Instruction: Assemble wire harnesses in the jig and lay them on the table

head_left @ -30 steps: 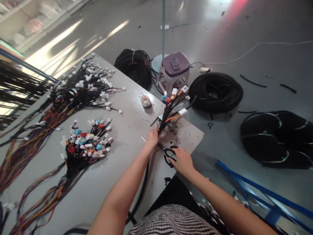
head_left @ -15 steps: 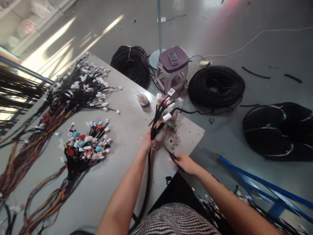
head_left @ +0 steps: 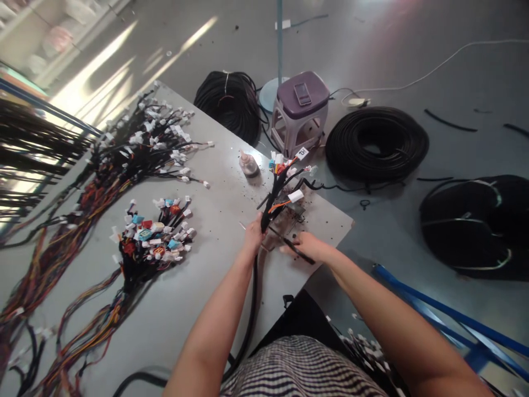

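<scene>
My left hand [head_left: 253,236] is closed round a black-sleeved wire harness [head_left: 276,192] near the table's right corner. Its white, red and blue connectors fan upward from my fist, and its black sleeve runs down past my forearm. My right hand [head_left: 308,245] is closed on black scissors [head_left: 294,248]. Their blades point left toward the harness just above my left hand. A small metal plate [head_left: 294,214] lies on the table behind the harness.
On the grey table [head_left: 198,298] lie a connector bundle [head_left: 152,240], a bigger harness pile [head_left: 136,146] and a small bottle [head_left: 249,164]. The floor holds a purple stool [head_left: 301,113], black cable coils [head_left: 376,144] and a blue frame [head_left: 446,320].
My right hand picked the scissors up off the table and brought them up and left to the harness. My left hand tilted the harness more upright.
</scene>
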Available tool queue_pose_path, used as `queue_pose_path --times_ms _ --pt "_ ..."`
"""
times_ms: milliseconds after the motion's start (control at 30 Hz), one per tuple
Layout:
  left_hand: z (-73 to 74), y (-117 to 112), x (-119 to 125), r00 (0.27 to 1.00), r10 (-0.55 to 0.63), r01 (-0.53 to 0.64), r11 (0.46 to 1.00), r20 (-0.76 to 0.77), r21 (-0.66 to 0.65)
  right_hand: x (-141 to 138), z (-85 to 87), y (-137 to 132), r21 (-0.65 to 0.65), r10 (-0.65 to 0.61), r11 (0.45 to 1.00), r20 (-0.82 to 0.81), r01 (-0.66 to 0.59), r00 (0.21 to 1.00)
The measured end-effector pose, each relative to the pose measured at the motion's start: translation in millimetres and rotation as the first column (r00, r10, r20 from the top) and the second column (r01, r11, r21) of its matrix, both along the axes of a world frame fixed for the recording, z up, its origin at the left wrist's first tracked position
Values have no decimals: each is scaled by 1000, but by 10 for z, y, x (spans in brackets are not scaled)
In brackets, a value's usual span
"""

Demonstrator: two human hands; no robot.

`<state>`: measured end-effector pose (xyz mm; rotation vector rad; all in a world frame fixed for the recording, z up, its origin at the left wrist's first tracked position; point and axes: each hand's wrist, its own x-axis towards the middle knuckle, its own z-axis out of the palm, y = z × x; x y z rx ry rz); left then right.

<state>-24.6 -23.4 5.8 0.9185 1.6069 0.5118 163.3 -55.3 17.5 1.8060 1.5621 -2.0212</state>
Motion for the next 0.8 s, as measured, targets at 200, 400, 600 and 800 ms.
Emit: queue_pose_path --times_ms 200,400,600,800 --pt "349 -211 55 853 -333 316 942 402 110 195 84 -298 228 59 969 160 -95 985" --pt "714 -714 334 796 -599 515 747 89 420 179 431 -335 59 -641 657 -482 752 598" --pt "977 -1103 361 785 -607 563 614 -126 553 -237 559 -614 141 -751 282 -584 949 310" --pt "908 -1441 259 696 -692 640 719 193 271 -223 710 -1350 384 -844 351 -266 854 466"
